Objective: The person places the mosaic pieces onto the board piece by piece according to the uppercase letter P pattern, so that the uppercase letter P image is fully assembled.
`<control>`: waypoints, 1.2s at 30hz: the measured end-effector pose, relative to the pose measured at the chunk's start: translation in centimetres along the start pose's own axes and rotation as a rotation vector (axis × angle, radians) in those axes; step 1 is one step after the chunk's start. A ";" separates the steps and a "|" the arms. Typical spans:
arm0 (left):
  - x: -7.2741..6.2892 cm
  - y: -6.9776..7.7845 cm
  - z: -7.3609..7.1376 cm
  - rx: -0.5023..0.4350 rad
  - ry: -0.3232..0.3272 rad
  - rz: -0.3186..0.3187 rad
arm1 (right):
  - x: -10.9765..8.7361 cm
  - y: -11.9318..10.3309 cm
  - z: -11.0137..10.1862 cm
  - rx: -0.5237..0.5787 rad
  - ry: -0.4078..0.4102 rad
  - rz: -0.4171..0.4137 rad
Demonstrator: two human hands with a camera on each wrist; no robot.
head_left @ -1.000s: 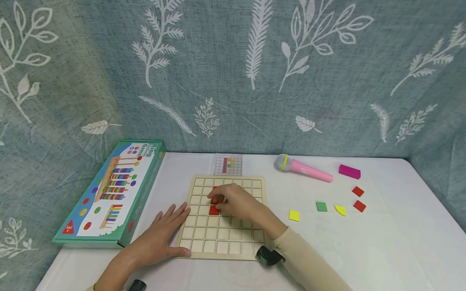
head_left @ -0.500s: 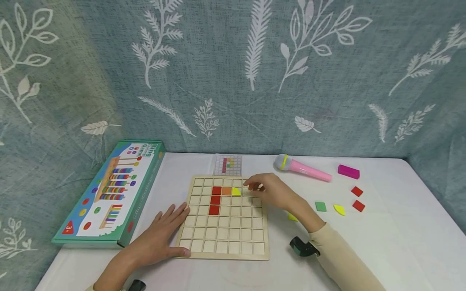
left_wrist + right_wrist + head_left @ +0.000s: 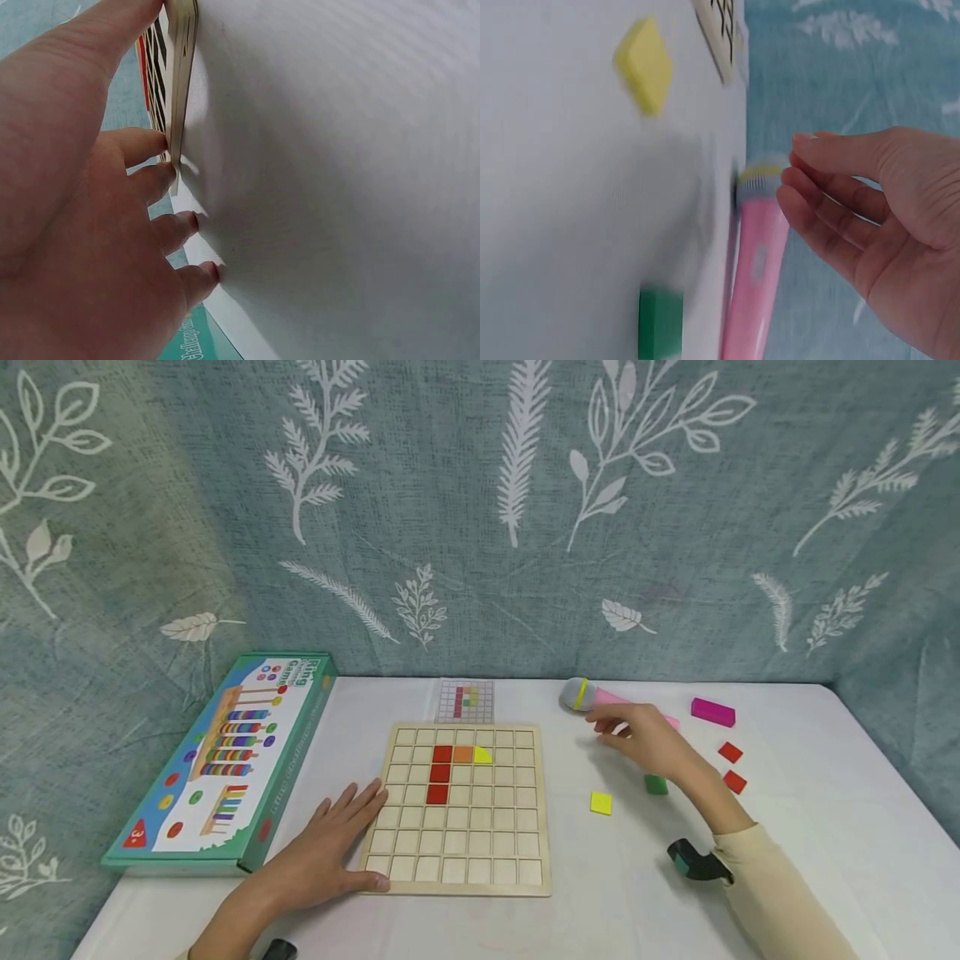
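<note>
My left hand (image 3: 330, 852) lies flat with fingers spread at the left edge of a wooden grid board (image 3: 456, 843); thumb and fingertips touch its side. Set in the board's cells are a column of red square tiles (image 3: 439, 773), an orange tile (image 3: 463, 755) and a yellow quarter-round tile (image 3: 482, 756). Above the table to the right of the board, my right hand (image 3: 648, 739) hovers with loosely bent fingers and nothing between them. It overlaps the pink toy microphone (image 3: 759, 262). Below it lie a green square tile (image 3: 656, 785) and a yellow square tile (image 3: 601, 802).
Two red tiles (image 3: 731, 752) and a magenta block (image 3: 713, 712) lie at the right. Behind the board is a small pattern card (image 3: 465, 702). A green game box (image 3: 258, 852) stands at the left. A patterned cloth (image 3: 480, 610) hangs behind the table.
My right hand has left the board's red tiles and moved right, over the table near the microphone, uncovering the orange and yellow tiles. It now hides the loose yellow quarter-round. My left hand stays put.
</note>
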State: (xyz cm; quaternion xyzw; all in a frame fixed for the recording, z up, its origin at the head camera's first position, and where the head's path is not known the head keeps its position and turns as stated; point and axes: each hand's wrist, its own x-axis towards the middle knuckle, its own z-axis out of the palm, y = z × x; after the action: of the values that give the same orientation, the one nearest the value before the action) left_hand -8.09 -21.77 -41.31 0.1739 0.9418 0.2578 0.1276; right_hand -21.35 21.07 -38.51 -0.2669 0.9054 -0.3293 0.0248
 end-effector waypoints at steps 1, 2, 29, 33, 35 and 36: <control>0.0 0.0 0.0 -0.001 0.000 -0.002 | -0.3 0.4 -0.3 -0.012 0.008 0.014; 0.0 0.0 0.0 0.001 0.001 -0.003 | -0.7 0.8 -0.7 -0.024 0.014 0.028; 0.1 -0.2 0.2 0.006 -0.006 -0.015 | -8.6 9.0 -6.4 -0.247 0.078 0.502; 0.1 -0.2 0.2 0.019 -0.001 -0.005 | -9.1 9.4 -6.3 -0.241 0.100 0.482; 0.1 -0.2 0.2 0.020 -0.001 -0.004 | -9.1 9.5 -6.3 -0.250 0.114 0.471; 0.1 -0.2 0.2 0.022 0.000 -0.002 | -9.1 9.6 -6.3 -0.250 0.117 0.464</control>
State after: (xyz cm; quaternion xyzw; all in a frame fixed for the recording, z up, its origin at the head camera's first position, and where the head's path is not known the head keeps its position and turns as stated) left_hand -8.18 -21.80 -41.56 0.1745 0.9448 0.2473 0.1258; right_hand -19.38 35.43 -40.61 -0.0336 0.9758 -0.2155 0.0140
